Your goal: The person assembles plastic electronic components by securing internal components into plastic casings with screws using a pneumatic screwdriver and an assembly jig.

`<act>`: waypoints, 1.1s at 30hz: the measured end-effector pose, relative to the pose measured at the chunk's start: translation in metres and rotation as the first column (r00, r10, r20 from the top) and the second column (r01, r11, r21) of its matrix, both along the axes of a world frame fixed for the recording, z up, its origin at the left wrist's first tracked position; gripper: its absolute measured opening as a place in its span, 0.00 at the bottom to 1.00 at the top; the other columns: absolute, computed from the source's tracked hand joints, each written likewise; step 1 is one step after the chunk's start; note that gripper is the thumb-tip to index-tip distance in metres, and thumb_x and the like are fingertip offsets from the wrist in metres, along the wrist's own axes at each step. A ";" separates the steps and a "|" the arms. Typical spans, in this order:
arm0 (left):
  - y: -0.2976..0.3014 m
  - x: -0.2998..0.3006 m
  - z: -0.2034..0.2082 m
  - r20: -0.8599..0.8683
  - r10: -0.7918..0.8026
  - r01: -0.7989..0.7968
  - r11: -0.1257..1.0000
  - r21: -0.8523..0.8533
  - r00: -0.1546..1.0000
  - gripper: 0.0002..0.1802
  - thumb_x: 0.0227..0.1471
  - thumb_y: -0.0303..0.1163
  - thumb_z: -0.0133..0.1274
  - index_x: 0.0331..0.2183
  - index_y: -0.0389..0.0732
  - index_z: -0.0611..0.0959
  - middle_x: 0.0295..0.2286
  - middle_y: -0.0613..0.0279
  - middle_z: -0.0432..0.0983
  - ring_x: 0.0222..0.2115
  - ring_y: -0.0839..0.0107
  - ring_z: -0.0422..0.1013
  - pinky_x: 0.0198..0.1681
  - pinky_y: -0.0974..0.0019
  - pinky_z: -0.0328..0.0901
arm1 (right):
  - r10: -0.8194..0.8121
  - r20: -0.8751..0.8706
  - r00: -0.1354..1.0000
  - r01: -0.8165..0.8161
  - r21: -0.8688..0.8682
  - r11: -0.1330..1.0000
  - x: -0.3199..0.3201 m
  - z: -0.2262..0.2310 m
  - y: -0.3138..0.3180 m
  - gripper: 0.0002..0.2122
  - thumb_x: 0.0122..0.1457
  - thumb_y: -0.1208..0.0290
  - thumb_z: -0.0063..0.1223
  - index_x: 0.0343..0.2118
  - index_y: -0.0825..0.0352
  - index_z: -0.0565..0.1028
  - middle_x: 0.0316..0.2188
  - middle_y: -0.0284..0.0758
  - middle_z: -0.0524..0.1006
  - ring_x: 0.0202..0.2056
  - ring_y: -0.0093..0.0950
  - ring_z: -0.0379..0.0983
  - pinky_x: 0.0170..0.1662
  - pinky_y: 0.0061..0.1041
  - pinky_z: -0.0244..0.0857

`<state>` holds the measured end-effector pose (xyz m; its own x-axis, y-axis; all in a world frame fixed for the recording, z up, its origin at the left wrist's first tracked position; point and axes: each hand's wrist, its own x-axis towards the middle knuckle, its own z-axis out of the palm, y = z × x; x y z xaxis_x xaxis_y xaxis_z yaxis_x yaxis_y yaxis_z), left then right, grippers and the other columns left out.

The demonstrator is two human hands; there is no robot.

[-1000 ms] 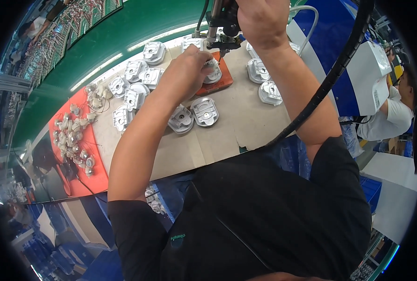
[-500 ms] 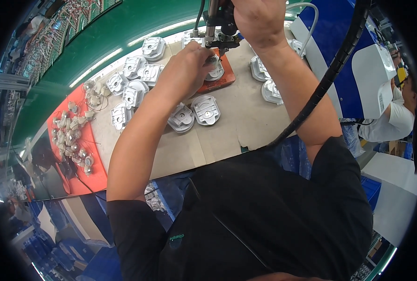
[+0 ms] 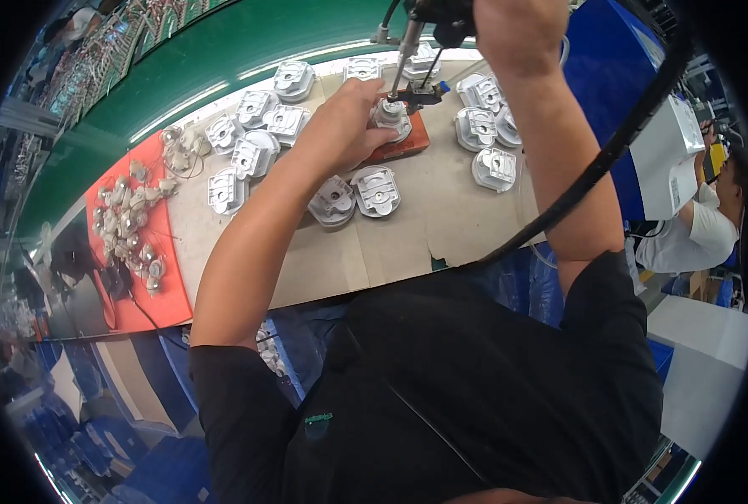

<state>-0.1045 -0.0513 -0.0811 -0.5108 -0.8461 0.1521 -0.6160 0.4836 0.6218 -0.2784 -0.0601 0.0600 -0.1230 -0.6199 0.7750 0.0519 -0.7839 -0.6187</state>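
A round white plastic housing (image 3: 397, 126) rests on a red block (image 3: 409, 146) at the table's far middle. My left hand (image 3: 346, 118) grips it from the left, thumb along its near side and fingers at its far side. Right over the housing stands the slanted metal shaft of a powered screwdriver (image 3: 406, 63), with a dark clamp-like head at its lower end. My right hand (image 3: 521, 34) is closed around the driver's upper part, its fingers partly cut off by the top edge. Whether the tip touches the housing is hard to make out.
Similar white housings (image 3: 256, 155) lie left of the block, with two (image 3: 376, 191) in front and several (image 3: 494, 168) to the right. Small wired parts (image 3: 126, 223) cover a red mat (image 3: 168, 290). A black ribbed hose (image 3: 592, 176) crosses near my right forearm. Another person (image 3: 697, 227) is at far right.
The screwdriver now leans more, its upper part shifted right with my right hand. My left thumb has come into sight on the housing's near side. The whole view has shifted slightly.
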 end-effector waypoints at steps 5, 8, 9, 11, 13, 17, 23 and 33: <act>-0.004 0.018 -0.001 -0.039 -0.001 0.003 0.999 0.054 0.999 0.27 0.43 0.33 0.70 0.46 0.35 0.82 0.40 0.46 0.76 0.42 0.50 0.76 0.47 0.55 0.70 | 0.063 0.058 0.996 -0.063 -0.002 0.998 0.021 -0.004 0.004 0.16 0.66 0.66 0.59 0.52 0.64 0.71 0.29 0.21 0.69 0.28 0.12 0.62 0.31 0.13 0.54; -0.009 0.014 -0.001 -0.001 -0.030 0.030 0.992 0.123 1.000 0.25 0.42 0.34 0.71 0.44 0.37 0.85 0.37 0.49 0.79 0.41 0.52 0.77 0.46 0.55 0.71 | 0.103 0.084 0.991 -0.109 0.076 0.991 0.029 -0.017 0.003 0.17 0.66 0.67 0.59 0.53 0.64 0.70 0.29 0.22 0.69 0.28 0.13 0.62 0.30 0.13 0.54; -0.010 0.012 -0.001 -0.005 -0.027 0.027 0.992 0.125 1.000 0.25 0.42 0.34 0.71 0.44 0.37 0.85 0.37 0.49 0.79 0.41 0.52 0.77 0.46 0.55 0.71 | 0.082 0.073 0.994 -0.089 0.105 0.990 0.029 -0.023 0.001 0.17 0.66 0.67 0.60 0.54 0.65 0.69 0.30 0.22 0.69 0.28 0.13 0.62 0.30 0.14 0.54; -0.011 0.009 0.001 0.022 0.003 -0.007 0.985 0.173 1.000 0.26 0.41 0.35 0.71 0.45 0.40 0.86 0.36 0.50 0.81 0.39 0.54 0.78 0.45 0.56 0.71 | 0.062 0.058 0.996 -0.069 0.139 0.988 0.030 -0.031 -0.005 0.18 0.66 0.68 0.60 0.54 0.65 0.69 0.30 0.22 0.69 0.27 0.13 0.62 0.30 0.14 0.54; -0.013 0.011 -0.002 0.022 0.014 -0.018 0.984 0.179 1.000 0.27 0.41 0.35 0.71 0.46 0.41 0.86 0.37 0.50 0.81 0.39 0.54 0.79 0.44 0.56 0.71 | 0.084 0.064 0.994 -0.090 0.104 0.991 0.032 -0.037 -0.011 0.18 0.66 0.68 0.60 0.54 0.65 0.69 0.30 0.23 0.69 0.28 0.13 0.62 0.30 0.14 0.55; -0.014 0.012 -0.002 0.064 0.032 -0.044 0.980 0.193 0.997 0.29 0.41 0.36 0.72 0.47 0.41 0.86 0.38 0.49 0.83 0.39 0.55 0.79 0.44 0.57 0.72 | 0.105 0.112 0.988 -0.122 0.155 0.980 0.037 -0.042 -0.014 0.17 0.66 0.68 0.60 0.54 0.65 0.69 0.30 0.23 0.69 0.28 0.13 0.62 0.31 0.14 0.56; -0.015 0.010 0.000 0.069 0.055 -0.069 0.972 0.226 0.996 0.29 0.41 0.38 0.73 0.47 0.40 0.86 0.36 0.51 0.83 0.38 0.56 0.79 0.43 0.57 0.72 | 0.064 0.037 0.997 -0.069 0.129 0.989 0.035 -0.051 -0.018 0.15 0.65 0.69 0.60 0.51 0.65 0.70 0.31 0.23 0.69 0.30 0.14 0.62 0.33 0.15 0.57; -0.014 0.016 -0.008 0.012 0.026 -0.028 0.986 0.167 1.000 0.29 0.40 0.39 0.71 0.46 0.39 0.86 0.36 0.49 0.81 0.37 0.53 0.79 0.43 0.57 0.72 | 0.092 0.040 0.995 -0.094 0.027 0.995 0.027 -0.007 -0.024 0.18 0.64 0.57 0.62 0.45 0.64 0.69 0.24 0.21 0.66 0.22 0.12 0.59 0.25 0.15 0.53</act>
<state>-0.0884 -0.0655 -0.0889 -0.4882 -0.8727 0.0022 -0.6340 0.3564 0.6864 -0.2515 -0.0839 0.0527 -0.0929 -0.6523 0.7522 0.1479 -0.7562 -0.6375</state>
